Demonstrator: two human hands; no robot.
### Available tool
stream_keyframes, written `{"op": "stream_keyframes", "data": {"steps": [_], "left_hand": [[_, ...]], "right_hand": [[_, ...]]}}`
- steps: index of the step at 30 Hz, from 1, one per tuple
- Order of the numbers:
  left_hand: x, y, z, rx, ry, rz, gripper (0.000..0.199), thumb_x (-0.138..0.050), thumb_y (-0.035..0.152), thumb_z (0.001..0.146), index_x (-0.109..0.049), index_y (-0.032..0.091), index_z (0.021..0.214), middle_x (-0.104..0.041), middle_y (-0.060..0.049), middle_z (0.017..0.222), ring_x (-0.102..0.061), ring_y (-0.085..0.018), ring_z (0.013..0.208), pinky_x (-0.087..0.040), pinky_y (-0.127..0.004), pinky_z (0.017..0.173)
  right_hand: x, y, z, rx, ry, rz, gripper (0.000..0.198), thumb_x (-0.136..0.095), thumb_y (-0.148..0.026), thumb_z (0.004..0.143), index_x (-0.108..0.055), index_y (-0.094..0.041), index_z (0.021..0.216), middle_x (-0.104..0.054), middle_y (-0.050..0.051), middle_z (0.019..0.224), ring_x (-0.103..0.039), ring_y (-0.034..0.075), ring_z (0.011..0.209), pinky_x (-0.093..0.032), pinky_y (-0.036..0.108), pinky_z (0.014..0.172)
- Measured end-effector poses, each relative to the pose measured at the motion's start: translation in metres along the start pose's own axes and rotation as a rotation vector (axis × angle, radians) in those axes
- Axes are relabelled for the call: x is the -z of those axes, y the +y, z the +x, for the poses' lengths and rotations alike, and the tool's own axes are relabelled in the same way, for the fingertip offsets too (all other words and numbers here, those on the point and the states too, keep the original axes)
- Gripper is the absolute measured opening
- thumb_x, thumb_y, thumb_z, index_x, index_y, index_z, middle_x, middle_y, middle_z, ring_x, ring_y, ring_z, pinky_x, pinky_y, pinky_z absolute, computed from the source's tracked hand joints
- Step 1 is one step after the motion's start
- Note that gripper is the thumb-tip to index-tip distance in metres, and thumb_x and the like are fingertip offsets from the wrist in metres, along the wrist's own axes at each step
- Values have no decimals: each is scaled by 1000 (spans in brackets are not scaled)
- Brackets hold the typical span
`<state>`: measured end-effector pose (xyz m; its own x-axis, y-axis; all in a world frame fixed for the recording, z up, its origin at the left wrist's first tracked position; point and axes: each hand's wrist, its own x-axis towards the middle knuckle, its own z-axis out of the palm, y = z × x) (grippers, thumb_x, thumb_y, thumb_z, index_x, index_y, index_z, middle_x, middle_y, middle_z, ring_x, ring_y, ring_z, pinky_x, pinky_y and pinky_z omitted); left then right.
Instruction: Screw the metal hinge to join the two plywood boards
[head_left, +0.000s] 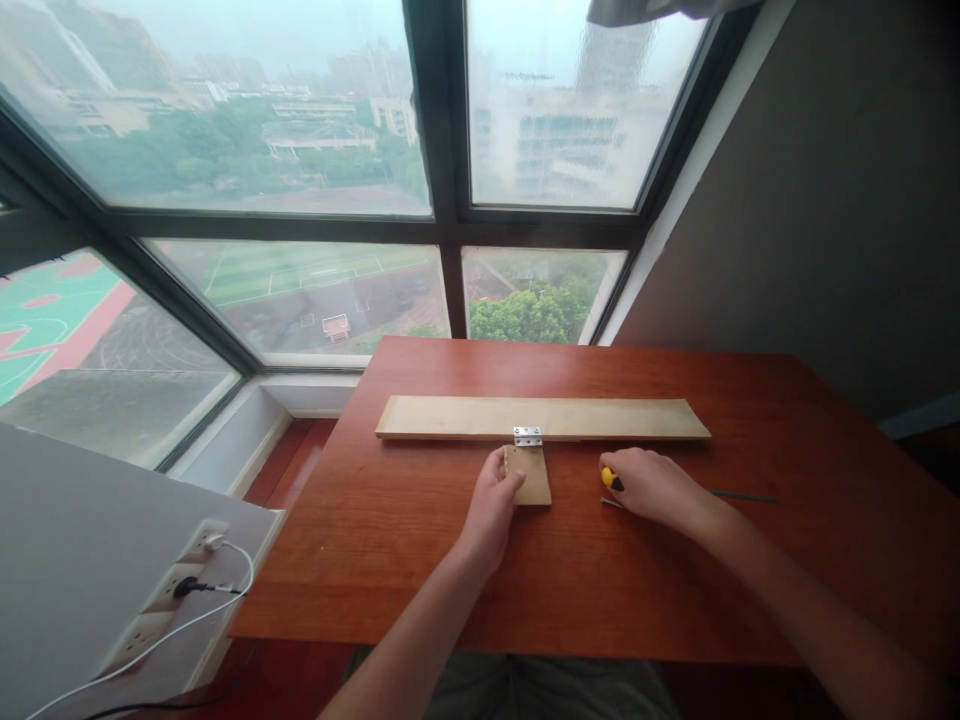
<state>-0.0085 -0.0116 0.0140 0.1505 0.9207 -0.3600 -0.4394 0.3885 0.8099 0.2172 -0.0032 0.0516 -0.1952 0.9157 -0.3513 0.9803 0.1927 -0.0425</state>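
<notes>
My left hand (pixel 495 500) grips a small wooden board (pixel 534 480) by its left side, thumb on top. A silver metal hinge (pixel 527 436) lies across the far end of this board and the near edge of a long wooden plank (pixel 465 415). To the right, my right hand (pixel 651 482) is closed around a yellow-and-black handle (pixel 611 479), which looks like a screwdriver's. Just below the handle, a small metal screw (pixel 611 502) lies on the table. A thin dark rod (pixel 746 496) shows beyond my right wrist; whether it joins the handle is hidden.
Everything rests on a reddish-brown wooden table (pixel 390 570). Large windows with a dark frame (pixel 450 230) rise behind it. A grey wall (pixel 787 220) stands at the right. Wall sockets (pixel 171 585) with a plugged-in white cable (pixel 244 560) are at the lower left.
</notes>
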Motion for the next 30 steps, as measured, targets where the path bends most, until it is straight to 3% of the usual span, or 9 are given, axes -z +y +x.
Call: {"op": "stream_keyframes", "data": {"steps": [3,7,10,14,19,23,27,30], "left_hand": [[3,1,-5,4,-6,9,40,-66,21,68,-59,19,107,-67,-7,100,-63,-17,80,-46,-28,75],[7,2,-12,-15,-32,32,36,-65,22,73,-59,19,108,-66,-8,104,-63,-19,87,-46,-28,78],[9,1,-13,-31,-51,72,35,-62,23,76,-58,19,110,-66,-8,107,-62,-21,94,-46,-28,80],[10,-3,-10,-111,-45,211,43,-61,21,76,-55,19,118,-64,-9,114,-60,-24,104,-45,-31,87],[14,-3,-11,-314,47,557,62,-67,18,72,-50,19,131,-63,-13,118,-57,-28,108,-39,-35,96],[18,1,-13,-476,33,774,58,-65,21,74,-52,19,131,-59,-15,125,-52,-31,116,-33,-37,103],[20,4,-13,-569,32,1264,50,-49,22,85,-45,14,134,-57,-16,121,-50,-29,113,-35,-42,102],[22,7,-14,-597,57,1626,51,-43,23,88,-39,12,138,-57,-14,110,-52,-27,102,-41,-40,93]], "right_hand": [[3,2,-2,0,3,28,7,-57,-21,77,-61,-24,83,-68,6,89,-65,23,80,-27,27,56],[1,4,-12,97,-47,105,16,-67,-35,72,-61,-27,83,-68,3,88,-64,23,82,-30,27,57],[-6,-1,-17,145,-49,30,5,-60,-26,75,-60,-25,80,-69,4,89,-64,25,84,-29,28,57],[-6,-8,-8,72,-27,-2,7,-52,-21,78,-58,-23,78,-69,7,89,-65,25,82,-28,29,56],[3,-15,7,-48,-20,-19,13,-50,-20,78,-58,-22,89,-69,11,94,-66,26,81,-27,29,54],[3,-16,8,-77,-10,-16,14,-50,-18,78,-57,-21,90,-68,12,94,-66,27,82,-27,29,53],[4,-13,4,-79,26,13,10,-50,-21,81,-56,-22,88,-68,10,94,-65,26,81,-29,29,55],[11,-7,1,-65,140,91,8,-52,-25,80,-56,-22,87,-67,8,91,-64,24,80,-32,29,59]]}}
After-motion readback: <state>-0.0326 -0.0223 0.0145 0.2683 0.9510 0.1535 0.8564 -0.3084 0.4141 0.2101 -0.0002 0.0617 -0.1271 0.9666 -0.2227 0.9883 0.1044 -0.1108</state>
